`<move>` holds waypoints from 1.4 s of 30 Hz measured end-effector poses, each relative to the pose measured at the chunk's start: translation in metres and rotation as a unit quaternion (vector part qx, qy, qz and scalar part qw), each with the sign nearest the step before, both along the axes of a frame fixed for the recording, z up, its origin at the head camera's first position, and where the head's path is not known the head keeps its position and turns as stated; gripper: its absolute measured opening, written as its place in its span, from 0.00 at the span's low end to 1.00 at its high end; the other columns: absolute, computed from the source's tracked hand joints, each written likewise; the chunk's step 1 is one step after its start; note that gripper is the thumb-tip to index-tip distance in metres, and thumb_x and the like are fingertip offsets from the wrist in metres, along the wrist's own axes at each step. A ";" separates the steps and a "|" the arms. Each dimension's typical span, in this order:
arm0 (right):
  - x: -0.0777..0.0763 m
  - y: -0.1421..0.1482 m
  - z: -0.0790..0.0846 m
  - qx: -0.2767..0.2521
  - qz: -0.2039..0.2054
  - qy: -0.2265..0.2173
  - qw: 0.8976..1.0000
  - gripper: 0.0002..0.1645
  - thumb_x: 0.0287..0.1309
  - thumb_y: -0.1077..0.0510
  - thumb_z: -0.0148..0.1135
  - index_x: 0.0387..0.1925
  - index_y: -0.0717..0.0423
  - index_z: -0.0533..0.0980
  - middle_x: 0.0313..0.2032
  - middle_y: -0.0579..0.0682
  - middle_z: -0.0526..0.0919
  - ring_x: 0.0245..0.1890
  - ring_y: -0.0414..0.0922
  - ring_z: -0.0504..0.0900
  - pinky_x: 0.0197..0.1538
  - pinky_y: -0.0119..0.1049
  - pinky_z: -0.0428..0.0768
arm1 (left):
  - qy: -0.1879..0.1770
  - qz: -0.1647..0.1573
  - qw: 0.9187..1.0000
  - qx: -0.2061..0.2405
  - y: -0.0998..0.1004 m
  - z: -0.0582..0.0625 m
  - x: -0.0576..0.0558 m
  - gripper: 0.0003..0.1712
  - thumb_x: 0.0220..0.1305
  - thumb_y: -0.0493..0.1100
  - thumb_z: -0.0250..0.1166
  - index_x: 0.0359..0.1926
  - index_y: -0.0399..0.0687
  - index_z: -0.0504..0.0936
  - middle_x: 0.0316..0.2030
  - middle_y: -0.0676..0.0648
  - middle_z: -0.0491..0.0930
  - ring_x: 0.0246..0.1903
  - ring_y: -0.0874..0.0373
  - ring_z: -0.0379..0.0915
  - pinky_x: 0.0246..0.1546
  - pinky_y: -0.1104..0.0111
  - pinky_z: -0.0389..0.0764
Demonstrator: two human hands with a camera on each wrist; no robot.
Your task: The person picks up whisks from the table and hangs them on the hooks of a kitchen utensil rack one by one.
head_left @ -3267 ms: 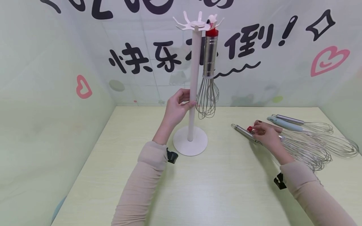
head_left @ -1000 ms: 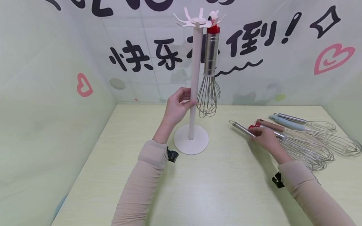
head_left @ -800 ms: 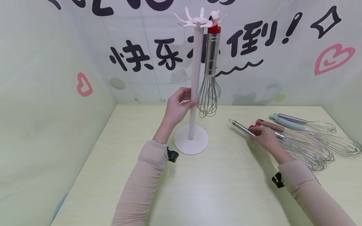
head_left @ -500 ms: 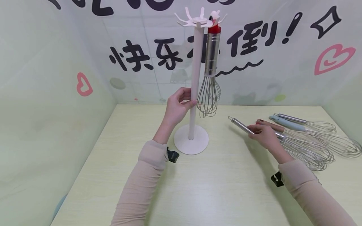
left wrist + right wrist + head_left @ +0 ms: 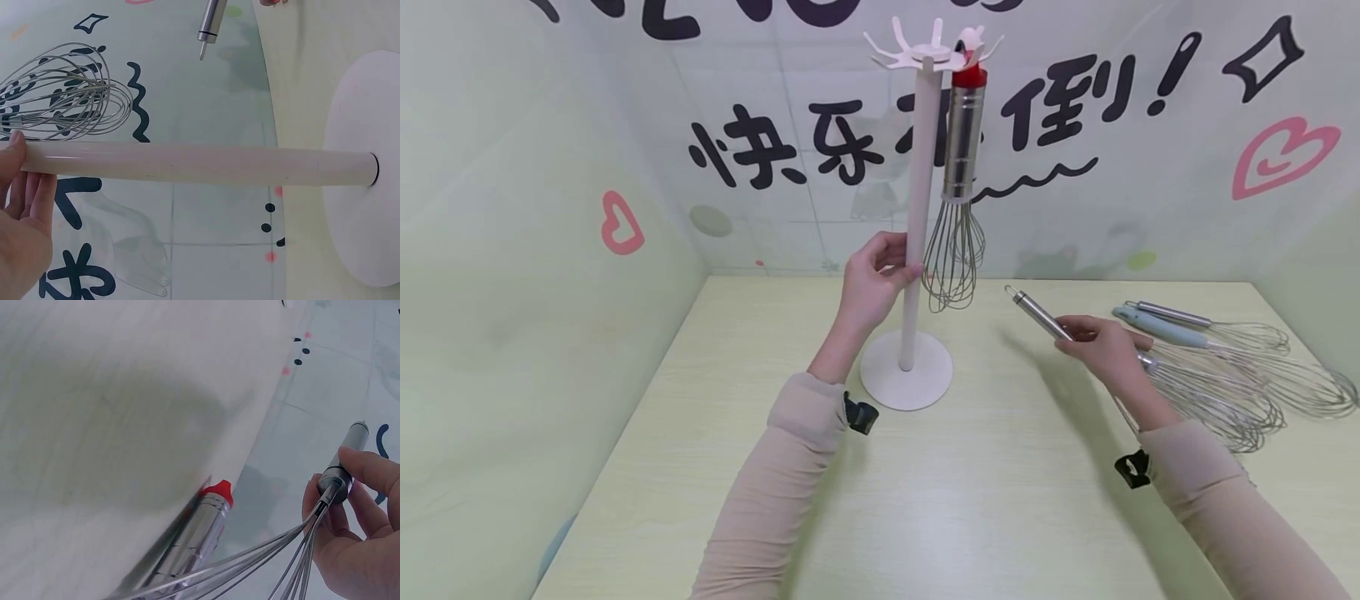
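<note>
My left hand (image 5: 872, 283) grips the pole of a white upright stand (image 5: 917, 167), its thumb and fingers around it. The stand has a round base and a ring of hooks on top. From a right-hand hook hangs a steel whisk (image 5: 961, 150) with a red handle end, its wires beside the pole. To the right, my right hand (image 5: 1108, 354) pinches a steel-handled whisk (image 5: 1040, 315), raised off the table and tilted with its looped end up. In the right wrist view, thumb and fingers hold the lower handle (image 5: 334, 481), just above the wires.
Several whisks lie on the table's right side: a blue-handled one (image 5: 1172, 329), a thin steel one (image 5: 1176, 314), a brown-handled one (image 5: 1142, 340) partly hidden by my hand, and a red-ended steel one (image 5: 200, 531). A printed backdrop (image 5: 760, 233) stands behind the table.
My right hand has taken hold of the steel-handled whisk and lifted it off the table; its looped end has risen. My left hand has stayed on the pole.
</note>
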State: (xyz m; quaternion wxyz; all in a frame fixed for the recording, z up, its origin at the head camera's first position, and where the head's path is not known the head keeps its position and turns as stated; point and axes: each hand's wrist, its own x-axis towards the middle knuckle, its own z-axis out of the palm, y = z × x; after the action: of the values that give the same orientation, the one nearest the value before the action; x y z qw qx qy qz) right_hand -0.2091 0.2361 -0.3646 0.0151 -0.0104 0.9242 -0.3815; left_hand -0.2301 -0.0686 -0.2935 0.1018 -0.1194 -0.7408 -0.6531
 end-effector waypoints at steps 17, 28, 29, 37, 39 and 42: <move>0.001 -0.001 0.031 -0.125 -0.016 0.015 0.992 0.29 0.61 0.58 0.62 0.62 0.64 0.69 0.32 0.23 0.76 0.30 0.19 0.77 0.35 0.16 0.80 | 0.008 0.005 1.000 0.018 0.007 -0.002 -0.001 0.19 0.57 0.26 0.64 0.51 0.30 0.74 0.46 0.32 0.78 0.46 0.47 0.77 0.53 0.70 0.84; 0.000 -0.007 0.068 -0.157 -0.048 0.005 0.986 0.34 0.60 0.48 0.63 0.65 0.52 0.68 0.37 0.25 0.75 0.35 0.28 0.76 0.32 0.24 0.85 | 0.014 0.026 0.999 0.023 0.014 -0.002 0.003 0.19 0.55 0.27 0.66 0.48 0.30 0.74 0.43 0.33 0.79 0.42 0.51 0.76 0.51 0.69 0.85; 0.000 -0.008 0.072 -0.150 -0.051 0.005 0.987 0.34 0.60 0.46 0.63 0.66 0.49 0.67 0.39 0.26 0.75 0.38 0.29 0.75 0.35 0.24 0.85 | 0.016 0.028 0.999 0.022 0.015 -0.002 0.003 0.19 0.55 0.27 0.66 0.48 0.30 0.74 0.43 0.33 0.79 0.42 0.51 0.76 0.50 0.69 0.85; 0.003 -0.011 0.100 -0.154 -0.054 0.044 0.986 0.33 0.59 0.44 0.63 0.66 0.44 0.68 0.45 0.28 0.75 0.44 0.29 0.75 0.43 0.16 0.77 | 0.032 0.039 0.999 0.016 0.018 -0.003 0.005 0.18 0.56 0.29 0.66 0.48 0.31 0.75 0.42 0.34 0.80 0.39 0.55 0.76 0.48 0.69 0.86; 0.004 -0.012 0.106 -0.172 -0.056 0.054 0.982 0.32 0.59 0.47 0.63 0.65 0.44 0.69 0.45 0.29 0.77 0.44 0.29 0.76 0.42 0.15 0.77 | 0.034 0.042 0.998 0.016 0.019 -0.004 0.005 0.18 0.55 0.29 0.66 0.47 0.31 0.75 0.41 0.34 0.80 0.38 0.55 0.76 0.47 0.69 0.86; 0.005 -0.013 0.113 -0.206 -0.057 0.067 0.975 0.31 0.58 0.50 0.65 0.63 0.45 0.71 0.45 0.31 0.78 0.44 0.30 0.77 0.41 0.12 0.77 | 0.038 0.047 0.998 0.016 0.021 -0.005 0.005 0.18 0.55 0.29 0.67 0.47 0.31 0.76 0.41 0.34 0.80 0.38 0.55 0.77 0.46 0.70 0.86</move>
State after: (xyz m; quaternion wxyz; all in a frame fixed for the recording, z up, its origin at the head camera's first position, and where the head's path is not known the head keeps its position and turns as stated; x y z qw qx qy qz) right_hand -0.2039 0.2229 -0.2518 -0.0708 0.0140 0.8237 -0.5624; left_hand -0.2250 -0.0479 -0.2982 0.1624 -0.1076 -0.7307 -0.6543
